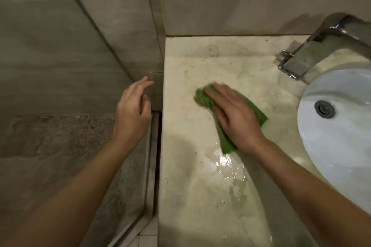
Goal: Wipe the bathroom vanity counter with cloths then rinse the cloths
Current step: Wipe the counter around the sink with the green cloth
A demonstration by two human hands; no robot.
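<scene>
A green cloth (pixel 202 99) lies crumpled on the pale marble vanity counter (pixel 200 196), left of the basin. My right hand (pixel 234 116) presses flat on the cloth with straight fingers, covering its middle; green shows beyond the fingertips, at the right edge and below the palm. My left hand (pixel 133 110) hovers off the counter's left edge, fingers relaxed and holding nothing. A wet, shiny patch (pixel 224 164) lies on the counter just below the cloth.
A white oval basin (pixel 341 146) with a metal drain (pixel 324 109) is set in the counter at right. A chrome faucet (pixel 313 54) stands at the back right. Tiled wall runs behind; a glass shower partition (pixel 148 166) borders the counter's left edge.
</scene>
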